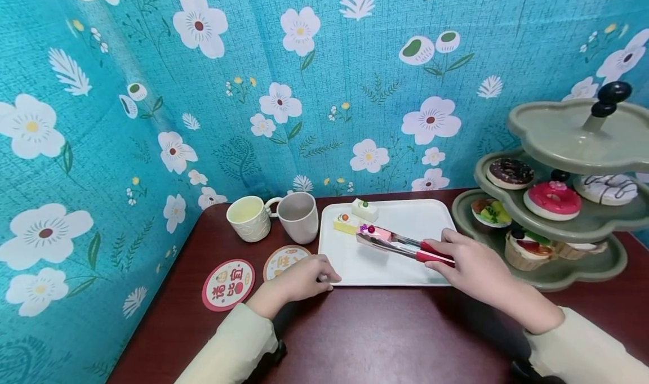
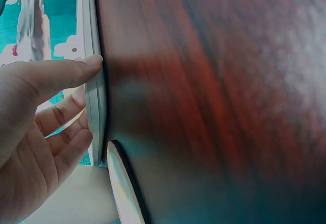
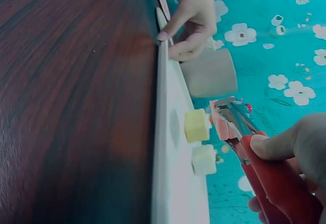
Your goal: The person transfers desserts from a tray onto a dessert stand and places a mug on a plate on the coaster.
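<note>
a dark red table [image 1: 385, 339] fills the lower frame, with a white tray [image 1: 405, 215] at center. the right hand [image 1: 474, 268] curls its fingers around red tongs [image 1: 405, 248], which pinch a pink cake slice [image 1: 377, 233] above the tray. the left hand [image 1: 301, 280] rests relaxed fingers on the tray's lower left edge.

Glossy dark wood table [image 1: 385, 333]; smooth white tray [image 1: 400, 271]; metal tongs [image 1: 390, 242].

Your red-handled tongs [image 1: 405, 246] clamp a pink cake slice [image 1: 374, 232] just above the white tray [image 1: 400, 271], beside the yellow slice [image 1: 345, 223] and white slice [image 1: 365, 209].
</note>
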Demonstrator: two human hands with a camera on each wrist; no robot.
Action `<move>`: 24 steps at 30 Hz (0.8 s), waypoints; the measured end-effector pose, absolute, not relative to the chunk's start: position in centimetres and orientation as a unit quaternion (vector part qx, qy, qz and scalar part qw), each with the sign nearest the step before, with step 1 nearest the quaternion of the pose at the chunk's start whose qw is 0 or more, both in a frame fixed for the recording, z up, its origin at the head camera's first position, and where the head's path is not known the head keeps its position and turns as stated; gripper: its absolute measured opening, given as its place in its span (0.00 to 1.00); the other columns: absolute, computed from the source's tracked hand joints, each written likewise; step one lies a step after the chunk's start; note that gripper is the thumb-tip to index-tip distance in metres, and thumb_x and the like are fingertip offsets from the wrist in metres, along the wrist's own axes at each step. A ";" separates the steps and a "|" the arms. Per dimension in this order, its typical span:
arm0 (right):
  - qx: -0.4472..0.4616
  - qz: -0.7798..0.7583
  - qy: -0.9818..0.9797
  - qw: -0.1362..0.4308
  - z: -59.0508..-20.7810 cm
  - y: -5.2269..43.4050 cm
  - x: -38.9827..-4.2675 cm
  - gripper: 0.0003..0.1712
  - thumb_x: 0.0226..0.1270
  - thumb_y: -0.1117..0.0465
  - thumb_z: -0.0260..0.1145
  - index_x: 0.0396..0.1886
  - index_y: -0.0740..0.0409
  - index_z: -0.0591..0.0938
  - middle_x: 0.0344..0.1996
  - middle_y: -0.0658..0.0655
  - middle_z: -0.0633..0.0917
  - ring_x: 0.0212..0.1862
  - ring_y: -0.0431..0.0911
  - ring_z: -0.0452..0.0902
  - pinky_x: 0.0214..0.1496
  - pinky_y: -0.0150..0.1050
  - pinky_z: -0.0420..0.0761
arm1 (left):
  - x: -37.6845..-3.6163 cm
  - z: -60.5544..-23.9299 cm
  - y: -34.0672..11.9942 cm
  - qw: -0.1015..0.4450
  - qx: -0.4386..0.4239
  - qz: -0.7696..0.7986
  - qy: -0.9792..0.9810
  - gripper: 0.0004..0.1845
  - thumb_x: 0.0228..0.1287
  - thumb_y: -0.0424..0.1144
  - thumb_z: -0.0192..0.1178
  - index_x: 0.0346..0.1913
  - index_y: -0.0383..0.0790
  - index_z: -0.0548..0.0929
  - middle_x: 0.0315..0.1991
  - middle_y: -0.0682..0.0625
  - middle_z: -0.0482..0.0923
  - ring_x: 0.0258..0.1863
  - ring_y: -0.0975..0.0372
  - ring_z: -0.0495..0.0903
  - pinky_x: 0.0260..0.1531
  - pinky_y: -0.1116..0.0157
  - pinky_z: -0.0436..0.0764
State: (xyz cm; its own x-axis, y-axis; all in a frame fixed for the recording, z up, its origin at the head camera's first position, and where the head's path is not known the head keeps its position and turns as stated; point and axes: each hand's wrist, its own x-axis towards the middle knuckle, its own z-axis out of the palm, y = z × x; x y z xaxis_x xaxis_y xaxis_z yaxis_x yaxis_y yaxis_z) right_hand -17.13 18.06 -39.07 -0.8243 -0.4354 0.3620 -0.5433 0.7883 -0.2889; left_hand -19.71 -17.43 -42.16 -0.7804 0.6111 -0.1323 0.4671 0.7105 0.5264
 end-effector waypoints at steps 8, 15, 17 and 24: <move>0.240 0.169 -0.943 0.155 -37.6 20.0 -16.6 0.29 0.54 0.54 0.82 0.55 0.62 0.88 0.30 0.48 0.70 0.24 0.39 0.59 0.21 0.34 0.60 | -19.8 -42.3 -17.5 0.151 0.294 0.242 0.912 0.09 0.65 0.29 0.69 0.46 0.40 0.92 0.40 0.54 0.81 0.41 0.66 0.79 0.46 0.68 0.80; 0.246 0.144 -0.940 0.188 -37.0 21.4 -16.3 0.30 0.50 0.54 0.83 0.53 0.64 0.88 0.29 0.47 0.68 0.25 0.39 0.57 0.22 0.34 0.58 | -19.8 -42.3 -17.4 0.149 0.297 0.244 0.911 0.09 0.64 0.29 0.69 0.46 0.40 0.92 0.39 0.54 0.81 0.41 0.65 0.80 0.45 0.68 0.80; 0.242 0.143 -0.940 0.194 -36.7 21.8 -16.2 0.30 0.49 0.55 0.83 0.53 0.64 0.88 0.29 0.47 0.69 0.25 0.39 0.58 0.22 0.34 0.59 | -19.8 -42.3 -17.4 0.148 0.298 0.244 0.911 0.09 0.64 0.29 0.69 0.46 0.40 0.92 0.40 0.54 0.81 0.41 0.65 0.80 0.45 0.68 0.80; 0.226 0.132 -0.939 0.222 -35.7 23.5 -16.2 0.33 0.46 0.58 0.84 0.54 0.66 0.87 0.30 0.49 0.72 0.25 0.41 0.61 0.21 0.35 0.60 | -19.7 -42.2 -17.4 0.141 0.303 0.242 0.911 0.09 0.64 0.29 0.69 0.46 0.40 0.92 0.40 0.53 0.81 0.41 0.64 0.80 0.45 0.68 0.80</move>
State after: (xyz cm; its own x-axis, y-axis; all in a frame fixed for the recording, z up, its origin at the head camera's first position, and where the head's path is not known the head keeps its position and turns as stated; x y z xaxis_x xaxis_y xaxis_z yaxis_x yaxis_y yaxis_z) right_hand -16.23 23.49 -35.74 -0.7994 -0.3664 0.4762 -0.4834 0.8628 -0.1477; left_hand -19.66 -17.38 -42.22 -0.7759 0.6211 -0.1109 0.4844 0.6991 0.5260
